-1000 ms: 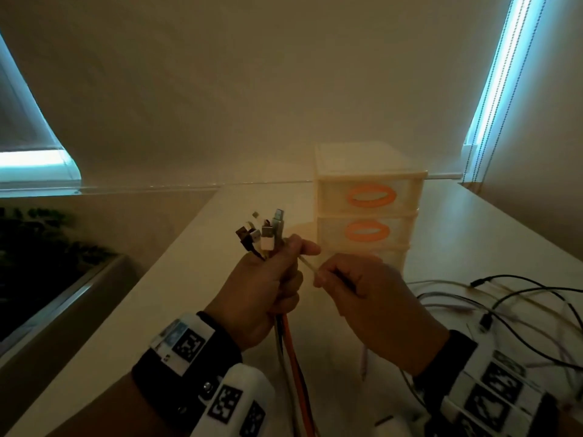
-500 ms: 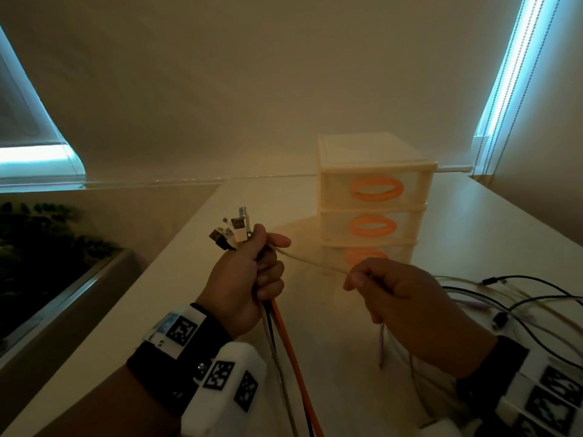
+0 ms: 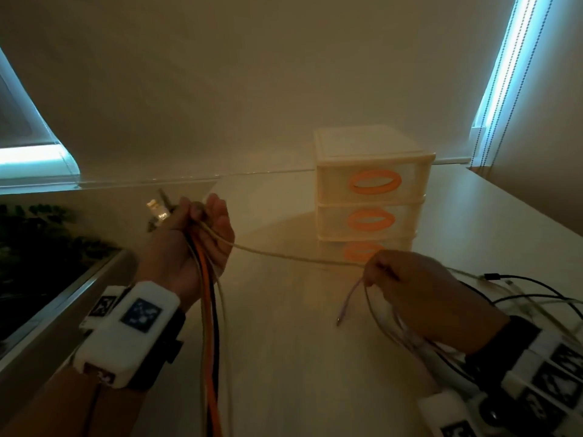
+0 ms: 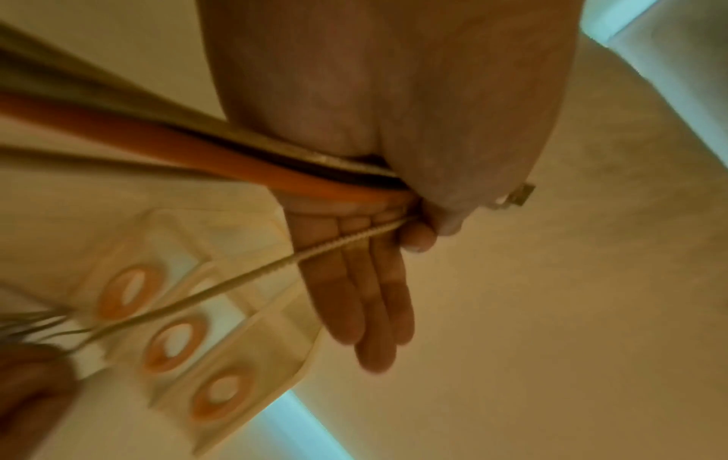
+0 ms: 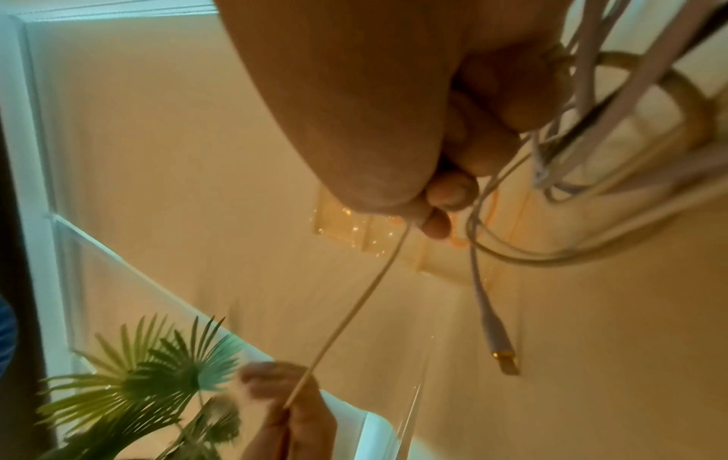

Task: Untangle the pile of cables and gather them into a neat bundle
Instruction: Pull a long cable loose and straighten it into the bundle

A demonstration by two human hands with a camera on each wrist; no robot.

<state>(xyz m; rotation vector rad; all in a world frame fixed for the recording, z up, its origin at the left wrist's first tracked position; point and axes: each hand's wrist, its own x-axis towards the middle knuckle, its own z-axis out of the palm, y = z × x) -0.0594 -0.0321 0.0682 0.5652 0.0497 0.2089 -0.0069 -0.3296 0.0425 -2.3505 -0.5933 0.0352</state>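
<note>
My left hand [image 3: 205,222] is raised over the table's left side. Its thumb pins a bundle of cables against the palm while the other fingers [image 4: 366,311] lie straight. The bundle includes an orange cable [image 3: 209,310] and a black one, hanging down. Metal plug ends [image 3: 156,210] stick out above the hand. A beige braided cable [image 3: 293,256] runs taut from that grip to my right hand [image 3: 372,272], which pinches it [image 5: 354,311] between thumb and fingertips. Loops of pale cable hang under the right hand, with a lilac cable [image 5: 492,326] ending in a gold plug.
A cream drawer unit [image 3: 372,184] with three orange handles stands at the back of the pale table [image 3: 284,357]. More loose black and pale cables [image 3: 520,288] lie on the table at the right. A green plant [image 3: 38,241] sits below the table's left edge.
The hands have drawn apart: left hand up and left, right hand to the right along the beige cable, so the span between them is longer. The left fingers have straightened.
</note>
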